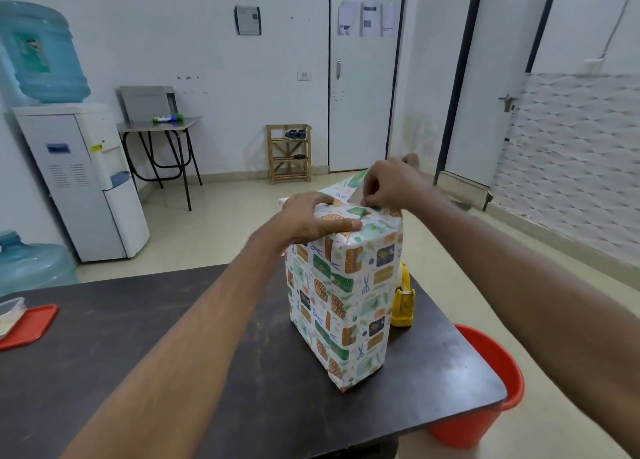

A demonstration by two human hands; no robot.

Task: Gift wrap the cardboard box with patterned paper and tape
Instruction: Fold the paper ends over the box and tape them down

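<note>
The box (pixel 343 302) stands upright on the dark table (pixel 173 337), covered in white paper patterned with green and orange shapes. My left hand (pixel 313 218) lies flat on its top, fingers straight, pressing the folded paper down. My right hand (pixel 389 185) is at the far top edge, where its fingers pinch the raised paper flap (pixel 349 186). A yellow tape dispenser (pixel 403 302) stands on the table, touching or just behind the box's right side.
A red bucket (pixel 485 389) stands on the floor at the table's right corner. A red lid (pixel 29 325) and a clear container (pixel 10 311) sit at the table's left edge. A water dispenser (pixel 83 181) stands at the left wall.
</note>
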